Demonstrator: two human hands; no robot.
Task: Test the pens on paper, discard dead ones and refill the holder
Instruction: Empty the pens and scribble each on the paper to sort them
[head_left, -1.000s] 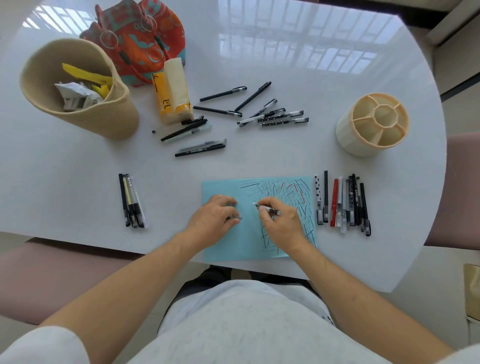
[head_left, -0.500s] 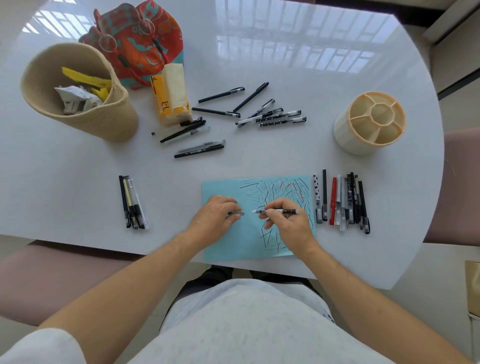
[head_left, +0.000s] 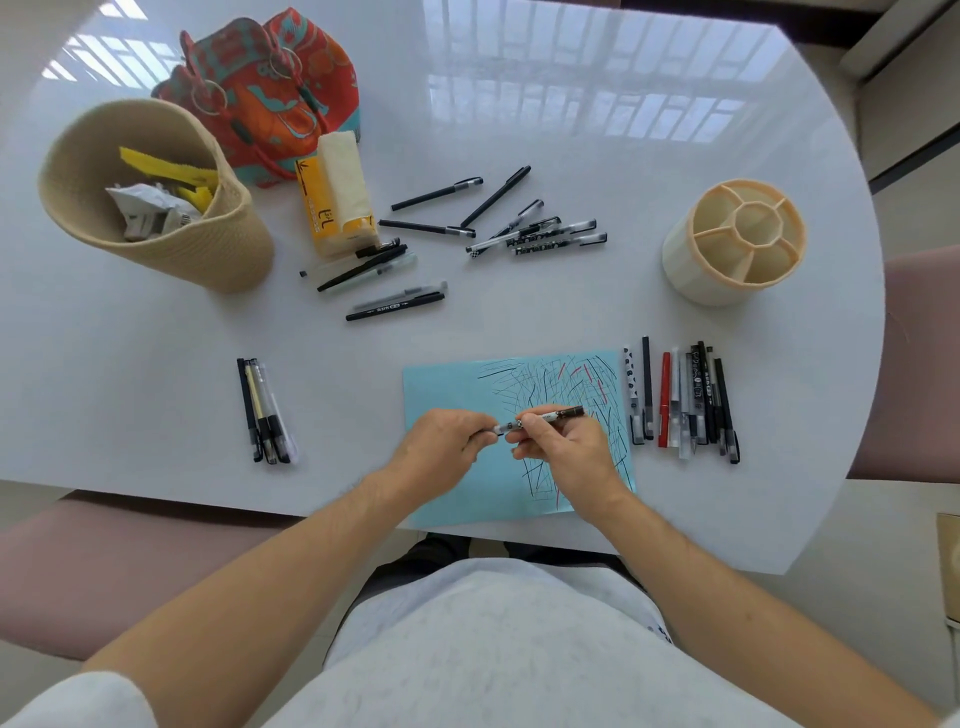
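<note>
Blue paper lies under both hands: right hand grips the pen, left hand pinches its cap, apparently recapping.

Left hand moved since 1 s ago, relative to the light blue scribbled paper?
Yes. The left hand has shifted right across the light blue scribbled paper, meeting the right hand at the clear-barrelled pen, where it pinches the pen's cap end.

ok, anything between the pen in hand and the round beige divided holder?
Nothing visible. The black-and-white pen is held over the blue paper; the round beige divided holder stands far right, bare table between, with the row of tested pens just beside that path.
</note>
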